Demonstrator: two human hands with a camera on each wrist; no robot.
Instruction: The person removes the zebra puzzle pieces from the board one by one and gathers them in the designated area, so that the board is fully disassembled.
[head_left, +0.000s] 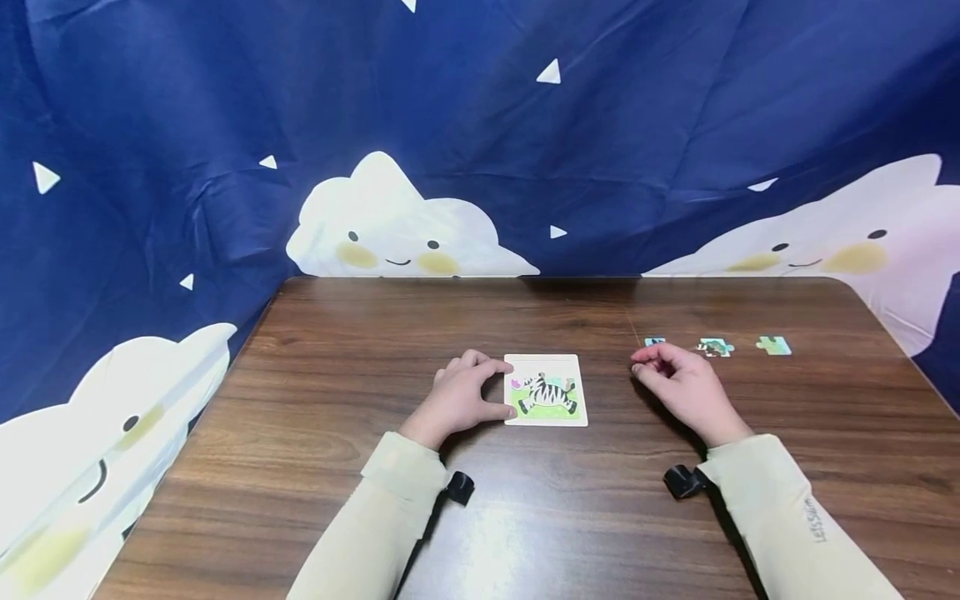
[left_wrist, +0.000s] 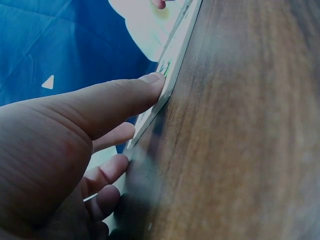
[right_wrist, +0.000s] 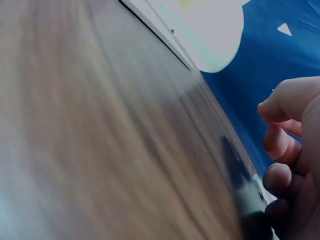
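A white-bordered square board [head_left: 546, 422] with a zebra picture [head_left: 547, 397] lies flat on the wooden table. My left hand [head_left: 459, 398] is at its left side, with the thumb on the lower left corner and the index fingertip near the upper left. In the left wrist view the straight thumb [left_wrist: 120, 97] rests on the board. My right hand [head_left: 686, 387] hovers right of the board, fingers loosely bent and nothing visible between them. Just beyond its fingertips lies a small blue puzzle piece [head_left: 654, 341], partly hidden by the hand.
Two more puzzle pieces lie farther right: one with a green animal print [head_left: 716, 347] and a green-and-blue one [head_left: 774, 345]. The brown table [head_left: 300, 467] ends at the back against a blue curtain [head_left: 615, 108] with cloud prints.
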